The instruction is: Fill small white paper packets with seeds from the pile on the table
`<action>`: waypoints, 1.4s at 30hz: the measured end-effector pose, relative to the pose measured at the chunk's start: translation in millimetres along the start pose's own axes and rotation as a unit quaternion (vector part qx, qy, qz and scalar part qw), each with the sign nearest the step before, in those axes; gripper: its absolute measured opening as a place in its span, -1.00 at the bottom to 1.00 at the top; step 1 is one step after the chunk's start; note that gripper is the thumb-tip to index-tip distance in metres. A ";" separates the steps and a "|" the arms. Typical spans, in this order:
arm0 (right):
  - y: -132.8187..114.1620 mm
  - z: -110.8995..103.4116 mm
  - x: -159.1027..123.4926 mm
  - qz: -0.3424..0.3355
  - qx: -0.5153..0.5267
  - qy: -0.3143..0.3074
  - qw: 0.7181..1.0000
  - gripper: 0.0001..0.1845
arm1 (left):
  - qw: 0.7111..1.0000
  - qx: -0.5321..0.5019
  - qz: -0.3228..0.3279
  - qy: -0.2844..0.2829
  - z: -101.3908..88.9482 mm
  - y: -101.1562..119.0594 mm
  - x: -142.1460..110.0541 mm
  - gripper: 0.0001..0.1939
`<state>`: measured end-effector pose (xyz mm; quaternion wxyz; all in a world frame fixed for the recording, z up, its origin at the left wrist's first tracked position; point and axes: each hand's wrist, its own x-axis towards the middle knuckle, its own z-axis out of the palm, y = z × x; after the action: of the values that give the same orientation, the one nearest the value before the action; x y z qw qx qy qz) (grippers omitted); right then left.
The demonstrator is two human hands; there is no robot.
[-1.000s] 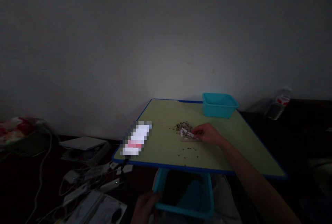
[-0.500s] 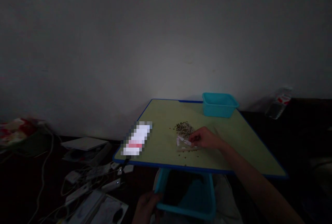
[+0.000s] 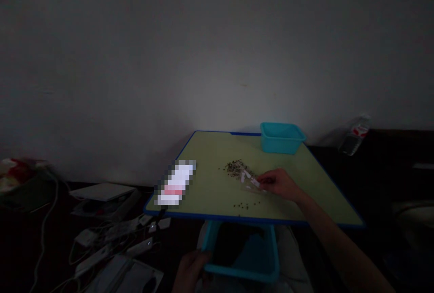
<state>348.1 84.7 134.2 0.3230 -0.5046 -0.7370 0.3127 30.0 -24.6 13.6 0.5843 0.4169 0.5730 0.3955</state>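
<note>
My right hand (image 3: 280,183) pinches a clear, flat plastic piece with white patches (image 3: 250,180), just at the near right side of a pile of small dark and pale grains (image 3: 234,167) on the table. Its exact kind is too dim to tell. Several stray grains (image 3: 241,205) lie closer to the table's front edge. Below that edge, my left hand (image 3: 191,268) grips the left rim of a blue plastic basin (image 3: 244,274). Dark contents (image 3: 228,243) cover much of the basin's bottom, mostly on the left.
A second blue basin (image 3: 282,139) stands at the table's back right. The pale table (image 3: 203,148) has a blue edge. On its left lies a bright, blurred-out phone-like screen (image 3: 176,183). Power strips and cables (image 3: 111,234) clutter the floor at left; a plastic bottle (image 3: 355,137) is at right.
My right hand drew the plastic piece toward the front edge, then moved it back and right. More stray grains lie near the front. My left hand stays on the basin rim.
</note>
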 end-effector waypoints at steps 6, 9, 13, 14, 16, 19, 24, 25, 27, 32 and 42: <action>13.5 -0.9 -41.8 0.059 0.012 0.069 0.996 -0.76 | 1.000 -0.006 -0.004 -0.017 7.3 3.7 1.1 -0.60; 9.6 13.3 -45.9 0.057 0.018 0.076 0.995 -0.75 | 1.000 -0.011 -0.009 -0.013 11.5 10.6 -1.0 -0.63; 0.7 33.8 -40.6 0.050 0.031 0.073 0.996 -0.74 | 1.000 0.003 -0.010 0.000 14.7 24.8 -9.2 -0.65; -1.3 37.9 -39.3 0.046 0.031 0.073 0.996 -0.74 | 1.000 0.006 -0.001 0.000 15.1 28.4 -11.9 -0.65; -5.2 44.0 -37.2 0.032 0.028 0.067 0.997 -0.74 | 1.000 0.006 0.025 0.000 15.8 34.3 -16.9 -0.65; -11.3 47.4 -35.5 0.006 0.026 0.044 0.999 -0.77 | 0.999 0.006 0.041 -0.001 16.3 39.4 -21.2 -0.64; -20.9 45.9 -33.4 -0.010 0.042 -0.009 0.999 -0.79 | 0.999 0.002 0.045 0.002 15.6 41.7 -20.4 -0.64; -22.1 46.0 -32.9 -0.010 0.045 -0.013 0.999 -0.79 | 0.999 0.003 0.047 0.001 15.3 42.0 -20.2 -0.65; -23.5 46.6 -31.9 -0.011 0.049 -0.015 0.999 -0.78 | 0.999 0.004 0.050 0.003 14.9 42.8 -20.5 -0.66; -23.6 48.1 -29.3 -0.010 0.066 -0.026 0.997 -0.76 | 0.999 0.008 0.053 -0.001 13.9 43.6 -21.3 -0.67; -21.9 46.1 -29.2 0.004 0.091 -0.037 0.995 -0.73 | 0.999 0.017 0.044 -0.014 9.5 34.3 -14.6 -0.66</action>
<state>308.0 44.4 119.3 0.3386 -0.4646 -0.7149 0.3980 39.6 -27.0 50.8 0.5672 0.4565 0.5528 0.4054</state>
